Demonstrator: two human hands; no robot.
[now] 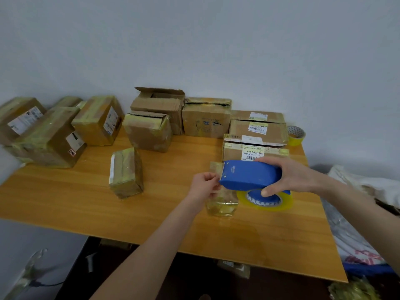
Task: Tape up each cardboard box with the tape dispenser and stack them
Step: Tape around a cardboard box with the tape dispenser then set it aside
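Above the right half of the desk (pixel 86 198), the right hand (pixel 290 176) is gripping the blue tape dispenser (pixel 249 174) from its rear. The fingers are curling over the top and the thumb is pressing on the near side, just above the yellowish tape roll (pixel 281 202) mounted beneath. Just beside the dispenser's front end, the left hand (pixel 205 185) is pinching a strip of tape (pixel 220 205), which is hanging crumpled below it (whether it is touching the desk I cannot tell). One dispenser is showing, and one spare tape roll (pixel 296 135) is sitting by the wall at the right. Cardboard boxes (pixel 206 120) are numbering about eleven. Four taped ones are crowding the left end, and three are standing at the back centre (one with its flaps open). Three are lying in a stack (pixel 257 128) right behind the dispenser. One small taped box (pixel 126 172) is standing alone, well to the left of the left hand.
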